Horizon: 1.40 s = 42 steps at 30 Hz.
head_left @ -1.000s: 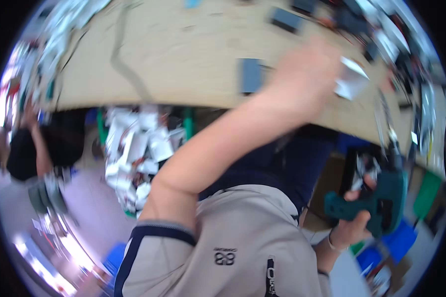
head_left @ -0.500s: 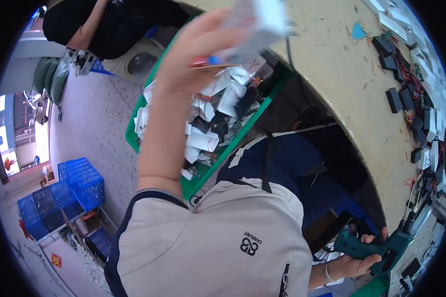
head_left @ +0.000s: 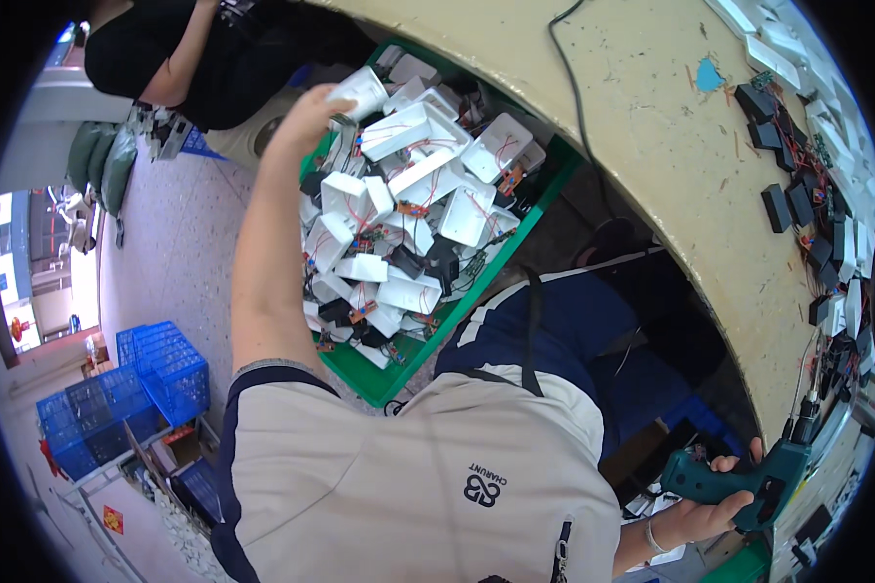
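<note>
My left hand (head_left: 309, 115) reaches over the far left corner of a green crate (head_left: 523, 225). Its fingers are closed on the edge of a white plastic casing (head_left: 362, 93), and some fingertips are hidden. Beneath and beside it, the crate is heaped with open white casings (head_left: 468, 212), small circuit boards, red wires and black blocks. At the lower right, a green power screwdriver (head_left: 715, 480) rests in the grip of my right hand (head_left: 702, 517). Its bit points up along the edge of the curved table.
A curved beige table (head_left: 651, 107) bends round the right side, with a black cable (head_left: 576, 92) across it. White casings and black blocks (head_left: 787, 199) line its far side. Another person (head_left: 175, 58) sits at upper left. Blue crates (head_left: 165, 369) stand at left.
My left hand has moved left and down with a white casing, from above the crate to its far left corner. The right hand keeps hold of the power screwdriver, nearly still.
</note>
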### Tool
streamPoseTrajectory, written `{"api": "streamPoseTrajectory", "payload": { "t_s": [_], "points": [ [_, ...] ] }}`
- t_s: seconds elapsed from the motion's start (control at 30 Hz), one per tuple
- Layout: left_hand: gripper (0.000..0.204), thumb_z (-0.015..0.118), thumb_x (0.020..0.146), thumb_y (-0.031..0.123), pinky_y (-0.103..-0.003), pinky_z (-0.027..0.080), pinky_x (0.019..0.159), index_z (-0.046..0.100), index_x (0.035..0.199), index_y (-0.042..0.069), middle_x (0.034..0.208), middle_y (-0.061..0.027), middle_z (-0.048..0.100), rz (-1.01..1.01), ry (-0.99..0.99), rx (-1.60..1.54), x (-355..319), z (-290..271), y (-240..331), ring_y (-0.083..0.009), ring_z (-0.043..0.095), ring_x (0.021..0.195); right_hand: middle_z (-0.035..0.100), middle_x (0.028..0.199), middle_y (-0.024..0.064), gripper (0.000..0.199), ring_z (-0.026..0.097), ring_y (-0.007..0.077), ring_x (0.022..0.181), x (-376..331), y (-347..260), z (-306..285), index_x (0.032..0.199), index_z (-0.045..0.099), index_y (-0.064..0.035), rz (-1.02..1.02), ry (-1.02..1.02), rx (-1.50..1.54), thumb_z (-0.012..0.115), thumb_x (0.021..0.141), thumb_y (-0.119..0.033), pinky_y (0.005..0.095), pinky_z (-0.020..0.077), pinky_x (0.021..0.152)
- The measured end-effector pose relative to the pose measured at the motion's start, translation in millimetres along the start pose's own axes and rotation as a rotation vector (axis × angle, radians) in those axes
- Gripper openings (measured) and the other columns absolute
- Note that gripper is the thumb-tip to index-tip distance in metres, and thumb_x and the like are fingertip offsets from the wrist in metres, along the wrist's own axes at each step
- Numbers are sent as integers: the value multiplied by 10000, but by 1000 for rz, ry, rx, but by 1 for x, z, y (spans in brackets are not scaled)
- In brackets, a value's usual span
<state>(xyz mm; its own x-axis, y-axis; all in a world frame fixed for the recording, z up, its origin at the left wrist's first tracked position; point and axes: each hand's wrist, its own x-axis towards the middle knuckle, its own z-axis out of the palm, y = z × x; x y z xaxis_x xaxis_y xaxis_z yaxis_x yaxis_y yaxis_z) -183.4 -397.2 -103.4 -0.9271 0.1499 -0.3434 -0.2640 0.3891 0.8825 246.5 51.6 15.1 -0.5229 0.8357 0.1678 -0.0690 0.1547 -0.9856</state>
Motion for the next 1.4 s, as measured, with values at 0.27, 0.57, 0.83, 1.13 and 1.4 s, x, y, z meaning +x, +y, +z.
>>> {"api": "streamPoseTrajectory", "payload": {
  "t_s": [0.27,0.57,0.83,1.13,1.4],
  "points": [
    [369,546,749,165,-287,384,792,526,1058,-36,985,-110,576,-39,30,217,37,-4,-11,-191,514,896,474,1098,199,644,518,126,670,4,1,-2,1139,359,99,-66,7,57,567,774,-390,213,444,585],
    [239,531,808,151,-231,446,574,568,979,-11,744,-42,587,56,-179,70,-17,55,144,-106,540,598,456,1100,231,623,542,148,659,18,12,-16,1181,300,76,-93,-17,188,562,795,-337,223,481,534],
    [355,570,753,176,-276,426,789,523,1076,38,1040,-90,533,878,-302,558,57,283,304,-180,514,924,472,1082,233,616,554,159,645,37,20,-17,1188,299,61,-65,58,233,574,789,-321,229,492,523],
    [630,610,627,207,-476,267,912,402,1222,223,1221,-60,439,1041,-204,1404,172,428,348,-238,398,1131,505,1044,212,672,544,145,618,51,17,-15,1190,302,64,33,218,103,602,763,-360,220,485,509],
    [575,633,622,164,-365,426,752,407,1138,53,992,-130,530,1060,-185,955,146,333,331,-240,535,908,502,1046,209,703,544,148,635,62,17,-7,1202,286,59,67,194,135,624,745,-355,221,481,512]
  ]
}}
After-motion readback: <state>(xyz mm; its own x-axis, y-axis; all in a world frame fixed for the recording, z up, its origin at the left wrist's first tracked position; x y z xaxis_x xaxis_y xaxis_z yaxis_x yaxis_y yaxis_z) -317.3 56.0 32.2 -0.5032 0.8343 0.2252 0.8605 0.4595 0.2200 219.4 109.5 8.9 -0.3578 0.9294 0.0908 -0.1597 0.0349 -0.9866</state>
